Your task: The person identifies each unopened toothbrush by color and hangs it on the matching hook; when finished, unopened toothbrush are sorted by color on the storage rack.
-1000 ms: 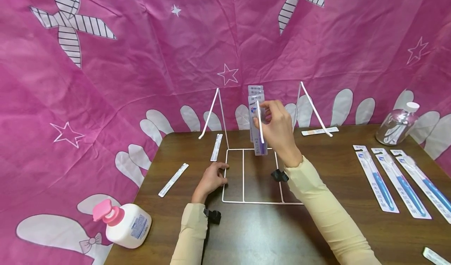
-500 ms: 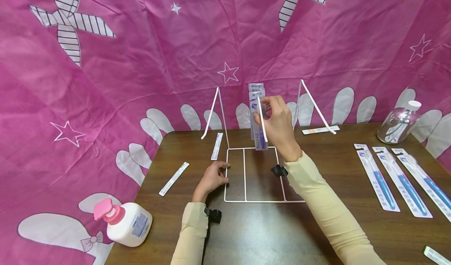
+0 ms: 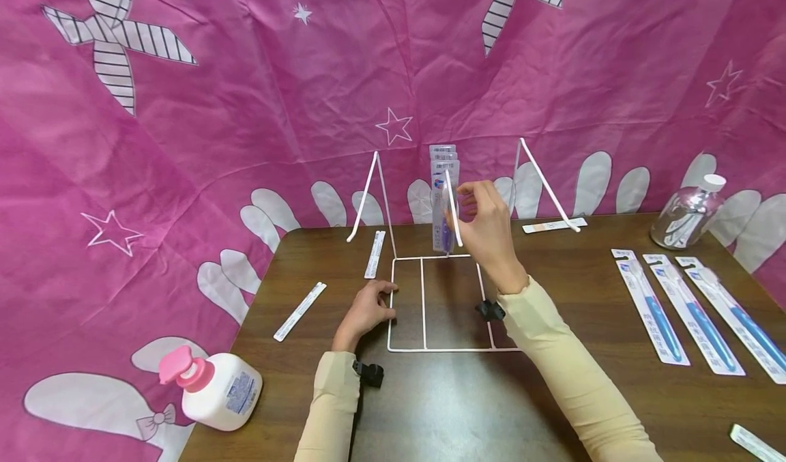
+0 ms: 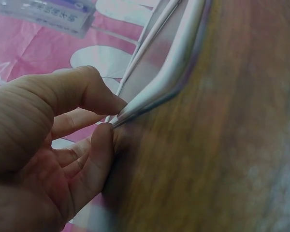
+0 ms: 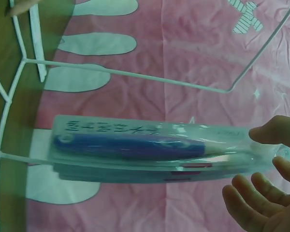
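A white wire rack [image 3: 424, 305] stands on the brown table, with three slanted hooks rising at the back. Several packed purple toothbrushes [image 3: 441, 203] hang on the middle hook [image 3: 453, 209]. My right hand [image 3: 485, 226] is just right of them. In the right wrist view its fingers [image 5: 266, 188] are spread and relaxed, and the thumb tip is at the front pack's [image 5: 135, 145] top edge. My left hand [image 3: 368, 308] rests on the table at the rack's left base wire. Thumb and finger [image 4: 101, 140] pinch that wire [image 4: 169, 79].
A white lotion bottle with a pink pump [image 3: 215, 390] lies at the front left. Three packed blue toothbrushes [image 3: 694, 315] lie at the right, behind them a clear bottle [image 3: 684, 213]. White strips [image 3: 300, 310] lie around the rack. Pink cloth hangs behind.
The front toothbrush pack has slid back along the middle hook to join the others. My right hand's fingers have loosened from it. The left hand has stayed on the base wire.
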A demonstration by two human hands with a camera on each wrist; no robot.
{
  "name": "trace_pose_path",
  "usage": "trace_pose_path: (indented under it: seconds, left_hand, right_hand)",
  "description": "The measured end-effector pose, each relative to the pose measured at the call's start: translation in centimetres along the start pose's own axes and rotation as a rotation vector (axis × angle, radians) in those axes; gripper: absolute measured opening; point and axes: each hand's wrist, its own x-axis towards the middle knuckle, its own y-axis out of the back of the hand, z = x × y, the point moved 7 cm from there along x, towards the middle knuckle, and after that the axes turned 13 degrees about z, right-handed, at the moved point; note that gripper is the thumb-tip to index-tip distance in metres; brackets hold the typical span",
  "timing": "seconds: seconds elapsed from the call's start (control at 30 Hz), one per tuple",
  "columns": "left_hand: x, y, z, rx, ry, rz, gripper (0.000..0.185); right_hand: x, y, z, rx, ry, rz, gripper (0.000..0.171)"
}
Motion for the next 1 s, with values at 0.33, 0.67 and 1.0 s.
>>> trace_pose_path:
  seconds: [0.33,0.67,1.0]
  left_hand:
    - [0.1,0.0,-0.6,-0.016,0.016,-0.001,0.049]
    - [0.2,0.3,-0.1,-0.020,0.016,0.001,0.049]
    - [0.3,0.0,0.0,-0.010,0.011,-0.004,0.049]
  right_hand:
    - [-2.8,2.6,3.8,-0.104,-0.119,-0.060,0.026]
    - [-4.3,8.2,10.7,-0.339,-0.234,-0.170,0.022]
    - [-4.3,14.9,15.4,-0.506,-0.317,-0.203,0.027]
